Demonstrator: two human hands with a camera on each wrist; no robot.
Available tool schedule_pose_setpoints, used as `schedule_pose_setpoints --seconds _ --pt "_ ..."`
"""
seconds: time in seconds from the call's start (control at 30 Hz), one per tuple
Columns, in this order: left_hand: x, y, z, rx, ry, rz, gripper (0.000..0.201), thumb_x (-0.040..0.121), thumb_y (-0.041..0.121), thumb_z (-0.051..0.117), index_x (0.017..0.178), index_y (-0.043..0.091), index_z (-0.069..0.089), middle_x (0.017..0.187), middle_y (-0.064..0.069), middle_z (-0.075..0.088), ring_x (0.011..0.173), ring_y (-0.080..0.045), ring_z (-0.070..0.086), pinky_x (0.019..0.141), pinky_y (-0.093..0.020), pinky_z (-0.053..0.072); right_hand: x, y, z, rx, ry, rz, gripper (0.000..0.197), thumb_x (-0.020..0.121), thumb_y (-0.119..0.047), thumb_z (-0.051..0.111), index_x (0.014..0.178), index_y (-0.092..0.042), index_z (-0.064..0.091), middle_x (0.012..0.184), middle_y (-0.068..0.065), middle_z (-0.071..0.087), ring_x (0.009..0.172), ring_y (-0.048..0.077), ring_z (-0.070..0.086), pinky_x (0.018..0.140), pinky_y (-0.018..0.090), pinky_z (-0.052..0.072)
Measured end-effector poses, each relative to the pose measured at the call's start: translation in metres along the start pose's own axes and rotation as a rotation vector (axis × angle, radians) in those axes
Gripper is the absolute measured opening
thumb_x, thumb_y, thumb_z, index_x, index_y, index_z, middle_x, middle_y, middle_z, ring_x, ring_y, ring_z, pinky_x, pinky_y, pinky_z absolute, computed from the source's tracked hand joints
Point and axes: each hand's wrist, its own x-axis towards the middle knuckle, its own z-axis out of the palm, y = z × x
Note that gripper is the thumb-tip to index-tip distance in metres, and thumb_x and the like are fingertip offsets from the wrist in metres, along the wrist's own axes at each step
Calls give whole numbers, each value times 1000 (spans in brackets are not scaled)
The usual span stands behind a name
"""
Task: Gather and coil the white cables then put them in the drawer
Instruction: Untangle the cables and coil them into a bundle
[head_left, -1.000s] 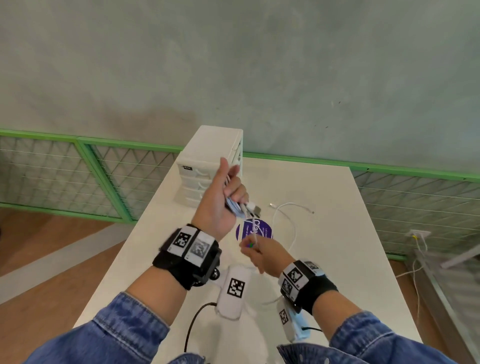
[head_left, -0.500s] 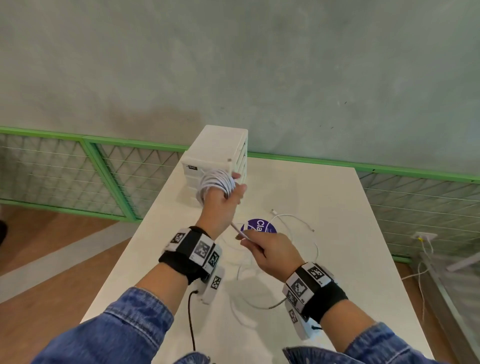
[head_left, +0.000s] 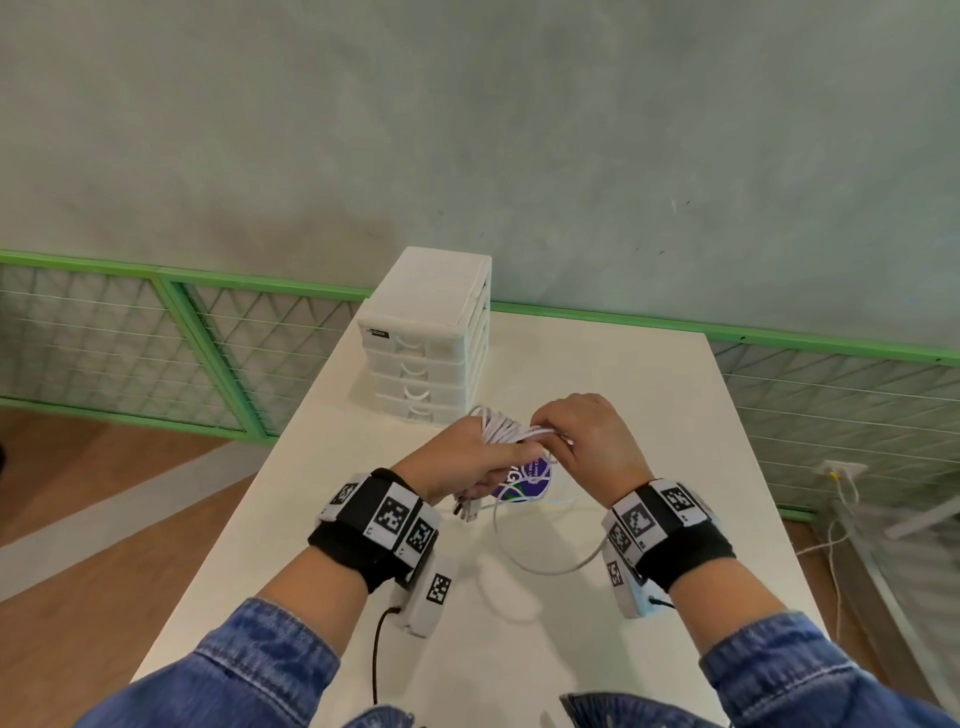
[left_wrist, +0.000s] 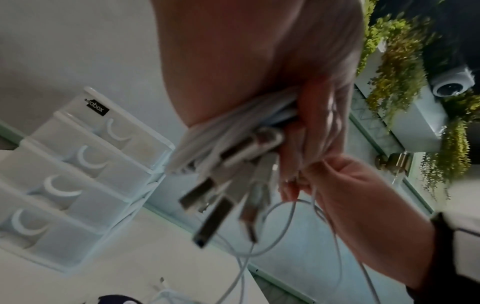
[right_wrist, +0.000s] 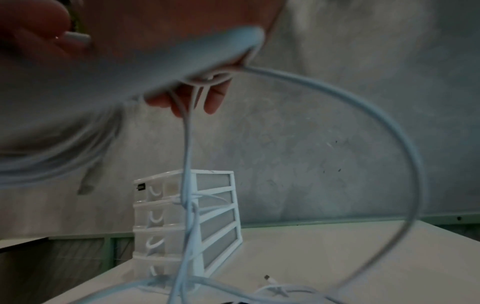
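Note:
My left hand (head_left: 460, 462) grips a bundle of white cables (head_left: 501, 428) wound round its fingers, held above the middle of the white table (head_left: 649, 395). Several USB plugs (left_wrist: 221, 185) stick out below the fist. My right hand (head_left: 579, 434) pinches a loose strand against the bundle from the right. From that hand a loose loop of cable (head_left: 545, 566) hangs down to the table; the same loop (right_wrist: 389, 123) fills the right wrist view. The white drawer unit (head_left: 431, 338) stands at the table's far left, with all its drawers closed.
A round purple sticker (head_left: 524, 480) lies on the table under my hands. A free cable end (right_wrist: 270, 279) rests on the tabletop. Behind the table run a green mesh fence (head_left: 156, 343) and a grey wall. The table's left edge drops to wooden floor.
My left hand came back and down from the drawer unit with the bundle. My right hand rose to meet it, and the loose cable on the table has shrunk to one hanging loop.

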Motion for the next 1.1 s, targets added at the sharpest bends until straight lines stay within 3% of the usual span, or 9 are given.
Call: schedule_pose_setpoints --seconds 0.23,0.4,0.53,0.6,0.77,0.83,0.9,0.97,1.1 --pt "-6 18 -40 -401 293 167 26 87 34 58 74 13 50 40 6 34 31 -7 28 35 -16 25 -49 51 30 -14 -192 387 18 91 -18 52 98 -16 68 94 5 69 92 30 60 81 37 44" --pt "-2 19 -53 -496 529 248 36 95 24 56 61 17 43 38 6 30 30 -8 24 33 -19 21 -75 63 29 -185 -372 631 27 92 -43 48 106 -27 65 115 -5 62 122 17 46 111 41 19" --pt "3 16 -49 -530 581 237 32 95 24 56 66 16 45 39 6 31 30 -9 24 33 -19 21 -64 52 14 -162 -521 739 66 75 -68 55 130 -33 46 141 -3 43 140 16 23 115 49 3" --pt "4 19 -40 -397 523 211 35 95 25 55 63 16 46 38 6 33 29 -9 25 33 -19 22 -44 35 2 -13 -446 701 90 66 -68 64 141 -32 31 149 -1 33 143 16 17 117 47 3" --pt "6 26 -9 -82 322 86 42 94 28 57 55 17 46 36 5 36 29 -13 27 37 -21 25 15 -17 -15 505 -145 479 93 74 -36 75 146 -32 17 141 -12 40 128 4 35 106 24 28" --pt "4 29 -4 -29 260 45 36 93 27 58 61 14 47 38 6 35 31 -11 27 37 -20 25 25 -24 -14 506 -105 386 69 85 -20 65 143 -30 29 131 -7 53 120 4 47 101 24 35" --pt "1 31 -5 13 208 12 32 93 26 58 67 12 48 40 5 34 32 -11 26 36 -19 22 27 -22 -14 574 -95 372 41 89 -3 53 123 -27 55 98 0 69 91 4 62 88 24 46" --pt "-2 30 -7 82 130 -49 31 92 27 59 69 10 47 42 4 33 34 -12 25 37 -19 19 26 -18 -18 671 -61 395 44 85 11 44 100 -25 66 68 2 62 60 7 58 68 18 47" --pt "-5 22 0 127 -29 -119 36 92 25 58 62 13 44 39 4 32 35 -12 23 40 -22 17 33 -12 -26 580 -38 359 45 79 13 44 94 -22 69 77 -14 62 68 -3 57 65 7 42"
